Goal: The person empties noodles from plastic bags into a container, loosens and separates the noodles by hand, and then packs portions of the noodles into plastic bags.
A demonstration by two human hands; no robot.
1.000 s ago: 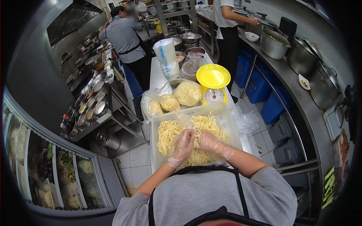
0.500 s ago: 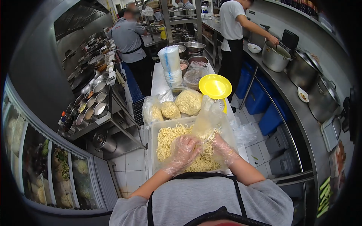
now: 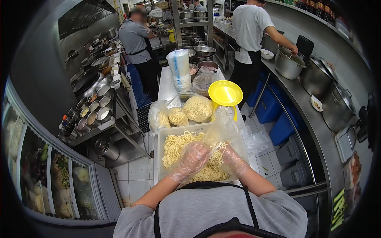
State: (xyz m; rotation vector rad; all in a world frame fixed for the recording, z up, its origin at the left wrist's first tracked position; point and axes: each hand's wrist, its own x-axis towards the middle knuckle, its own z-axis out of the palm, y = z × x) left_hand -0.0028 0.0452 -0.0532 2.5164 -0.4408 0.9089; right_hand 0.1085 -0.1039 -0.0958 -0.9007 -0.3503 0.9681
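A white tub point(image 3: 160, 158) of loose yellow noodles point(image 3: 174, 148) stands in front of me. My left hand point(image 3: 195, 157), in a clear plastic glove, is closed on the edge of a clear plastic bag point(image 3: 225, 129). The bag stands up above the tub's right half, its mouth toward me. My right hand point(image 3: 234, 159), also gloved, has its fingers curled around a clump of noodles at the bag's mouth. Glove and bag film overlap, so the exact grip of the fingertips is partly hidden.
Behind the tub sit several bags of noodles point(image 3: 197, 109), a yellow scale point(image 3: 225, 93) and a tall stack of plastic point(image 3: 179, 71). Loose plastic bags point(image 3: 255, 141) lie at the right. One co-worker point(image 3: 137, 39) stands back left; another point(image 3: 251, 35) reaches into a pot point(image 3: 289, 65).
The bag has opened wider and sits slightly lower between my hands. My hands have barely shifted. The co-worker at the pot has leaned and moved a little; the view has tilted slightly.
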